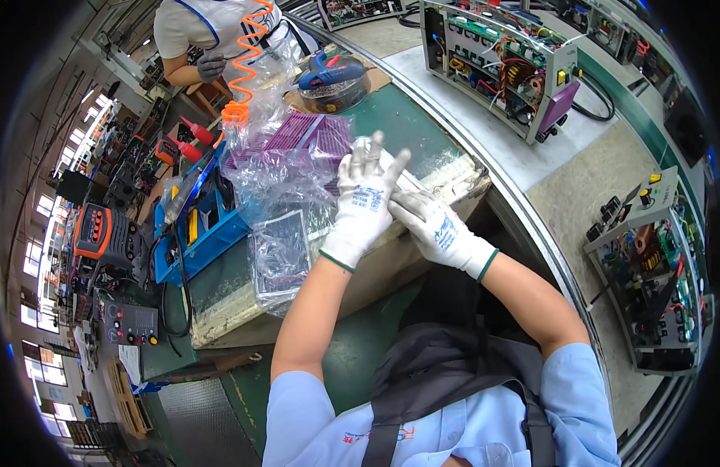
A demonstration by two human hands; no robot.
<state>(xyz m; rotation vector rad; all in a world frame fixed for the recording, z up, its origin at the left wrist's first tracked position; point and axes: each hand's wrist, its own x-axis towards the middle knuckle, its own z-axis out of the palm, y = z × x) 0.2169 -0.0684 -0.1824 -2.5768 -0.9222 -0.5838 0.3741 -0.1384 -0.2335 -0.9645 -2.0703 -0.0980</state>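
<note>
My left hand [361, 206], in a white glove, rests at the bench edge with its fingers stretched out and spread. Beneath its fingertips lies a flat whitish piece [404, 179], mostly covered, so its kind is hard to make out. My right hand [440, 227], gloved alike, comes in from the right; its extended fingers lie by that piece and touch the left hand. Just beyond the left hand are purple slotted panels [298, 132] in crumpled clear plastic wrap [278, 183]. A bagged dark panel [282, 253] lies left of my left wrist.
A blue bin [212, 241] with tools stands left on the green bench [399, 117]. A blue power screwdriver [333, 71] lies on a round tub of screws [337, 97]. Open machine chassis [504, 70] stand to the right. Across the bench is a co-worker [212, 39] near an orange coiled hose [243, 70].
</note>
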